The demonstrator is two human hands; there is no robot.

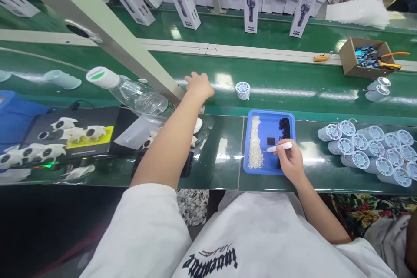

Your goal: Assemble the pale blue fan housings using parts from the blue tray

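My left hand (199, 84) reaches out over the green belt beside the metal post. Its fingers are bent and slightly apart, and nothing shows in them. A white pen-like tool (282, 147) is pinched in my right hand (291, 163), its thin tip pointing left at the blue tray (269, 170). Along the tray's left side runs a strip of small clear-white pieces (256, 147). Small black pieces (284, 128) lie on its right side, partly covered by my right hand, with a black square (271, 140) between. One light-blue cylindrical part (243, 90) stands on the belt beyond the tray.
Several light-blue cylinders (374, 147) crowd the right of the bench. A cardboard box (355, 67) of blue pieces sits farther back. A slanting metal post (130, 43), a plastic bottle (137, 95) and white shell parts (74, 132) are at left. White boxes (250, 13) line the back.
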